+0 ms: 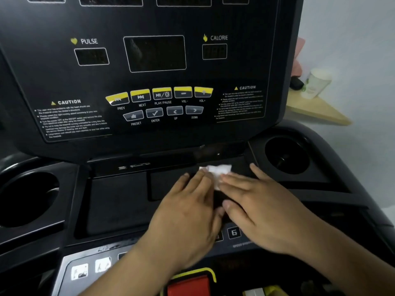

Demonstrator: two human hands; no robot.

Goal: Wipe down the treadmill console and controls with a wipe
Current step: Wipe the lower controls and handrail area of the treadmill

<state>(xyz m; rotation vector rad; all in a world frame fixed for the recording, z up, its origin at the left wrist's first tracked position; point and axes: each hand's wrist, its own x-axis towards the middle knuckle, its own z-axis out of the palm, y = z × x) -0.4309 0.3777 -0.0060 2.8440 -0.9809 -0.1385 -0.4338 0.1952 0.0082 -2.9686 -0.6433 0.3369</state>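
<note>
— Where is the wipe [215,173]?
— On the flat black tray [119,201] of the treadmill console [149,133], just below the upright panel and right of the tray's middle. It is a small white crumpled wad.
— And the hands?
— Both lie over it. The left hand [188,210] is flat, fingers straight and close together, with its fingertips on the wad's left edge. The right hand [263,208] is flat too, fingers spread, and its forefinger presses on the wad's right side. Neither hand curls round the wipe.
— How much of it shows?
— The part past the fingertips, toward the panel, and a strip in the gap between the two hands. The rest is hidden under the fingers.
— What is close by?
— The right cup holder [286,154] is near, beyond the right hand's little finger. The left cup holder [27,199] is well apart. The yellow-topped buttons [160,95] sit on the panel above. A red switch [188,285] lies between the forearms at the bottom edge. Off to the right, a paper cup [318,82] stands on a wooden shelf [316,112].
</note>
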